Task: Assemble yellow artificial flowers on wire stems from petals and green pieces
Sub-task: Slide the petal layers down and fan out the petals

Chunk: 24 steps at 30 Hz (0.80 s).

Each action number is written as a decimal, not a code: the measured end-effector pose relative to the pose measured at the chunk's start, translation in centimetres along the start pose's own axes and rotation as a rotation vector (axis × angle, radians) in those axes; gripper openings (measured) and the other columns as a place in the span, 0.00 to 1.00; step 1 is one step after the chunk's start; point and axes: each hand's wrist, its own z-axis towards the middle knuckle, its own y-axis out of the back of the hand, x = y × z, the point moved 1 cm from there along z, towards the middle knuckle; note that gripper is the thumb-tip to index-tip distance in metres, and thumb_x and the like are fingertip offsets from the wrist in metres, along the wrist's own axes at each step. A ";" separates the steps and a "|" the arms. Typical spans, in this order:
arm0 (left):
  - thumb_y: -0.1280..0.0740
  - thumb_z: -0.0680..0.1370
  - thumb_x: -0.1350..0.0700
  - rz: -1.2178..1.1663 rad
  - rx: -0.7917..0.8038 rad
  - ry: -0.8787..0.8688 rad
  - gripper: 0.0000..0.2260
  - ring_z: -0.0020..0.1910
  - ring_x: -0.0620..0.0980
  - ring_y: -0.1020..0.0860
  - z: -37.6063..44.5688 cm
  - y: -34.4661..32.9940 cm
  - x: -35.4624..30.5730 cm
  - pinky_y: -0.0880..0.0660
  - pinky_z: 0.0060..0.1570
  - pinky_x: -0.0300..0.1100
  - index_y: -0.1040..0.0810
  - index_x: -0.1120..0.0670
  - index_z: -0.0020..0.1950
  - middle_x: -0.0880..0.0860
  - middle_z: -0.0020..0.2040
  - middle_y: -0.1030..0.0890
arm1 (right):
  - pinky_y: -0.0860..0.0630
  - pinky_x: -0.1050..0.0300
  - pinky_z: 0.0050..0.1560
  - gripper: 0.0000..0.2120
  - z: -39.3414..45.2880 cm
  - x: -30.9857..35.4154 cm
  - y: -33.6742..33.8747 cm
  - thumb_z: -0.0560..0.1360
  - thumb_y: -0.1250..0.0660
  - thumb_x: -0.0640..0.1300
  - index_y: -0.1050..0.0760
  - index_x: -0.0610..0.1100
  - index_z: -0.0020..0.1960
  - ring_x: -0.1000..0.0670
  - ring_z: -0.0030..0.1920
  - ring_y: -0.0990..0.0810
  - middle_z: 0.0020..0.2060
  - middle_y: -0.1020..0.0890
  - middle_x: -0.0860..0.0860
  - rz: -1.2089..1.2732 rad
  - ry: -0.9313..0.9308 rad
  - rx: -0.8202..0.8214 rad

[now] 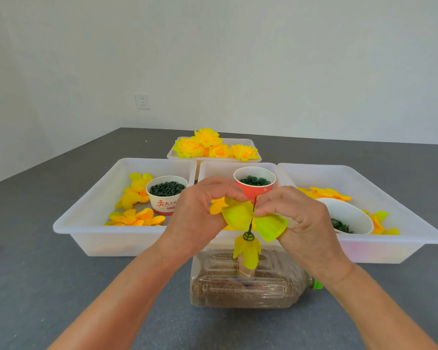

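Threading a petal layer onto the wire at centre frame.

Both hands work just above a sand-filled bottle (pixel 245 286) lying on the counter (pixel 61 286). The left hand (pixel 200 215) pinches the left lobe of a yellow-green petal piece (pixel 240 214); the right hand (pixel 301 221) pinches the right lobe close to the dark wire (pixel 253 213), so both sets of fingers are closed on the petal. The wire passes up through the petal's middle. Lower down sit a green ring (pixel 248 236) and a drooping yellow bud (pixel 247 251). The next move likely calls for sliding the petal down to the ring, evenly, without tearing its hole. The petal looks thin, cupped, translucent. Finished flowers (pixel 213 147) fill the tray at upper centre.
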 end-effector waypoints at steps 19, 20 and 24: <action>0.28 0.67 0.66 0.381 -0.019 -0.309 0.10 0.51 0.50 0.23 -2.0 -0.2 1.5 0.26 0.52 0.41 0.17 0.58 0.48 0.54 0.50 0.19 | 0.28 0.51 0.42 0.02 -2.1 -0.2 -1.0 0.68 0.28 0.38 0.19 0.40 0.41 0.45 0.41 0.20 0.39 0.18 0.48 -0.308 0.101 -0.035; 0.27 0.67 0.66 0.382 -0.018 -0.304 0.11 0.51 0.50 0.23 -2.0 -0.2 1.6 0.26 0.51 0.42 0.17 0.59 0.48 0.54 0.50 0.19 | 0.28 0.50 0.42 0.02 -2.2 -0.3 -1.0 0.68 0.28 0.38 0.19 0.40 0.41 0.45 0.41 0.20 0.39 0.17 0.48 -0.300 0.097 -0.034; 0.28 0.68 0.63 0.384 -0.008 -0.286 0.10 0.50 0.51 0.22 -2.0 -0.5 1.9 0.26 0.50 0.45 0.17 0.58 0.49 0.54 0.50 0.19 | 0.28 0.49 0.43 0.02 -2.4 -0.8 -1.2 0.68 0.28 0.36 0.19 0.40 0.40 0.45 0.41 0.20 0.39 0.17 0.48 -0.275 0.096 -0.035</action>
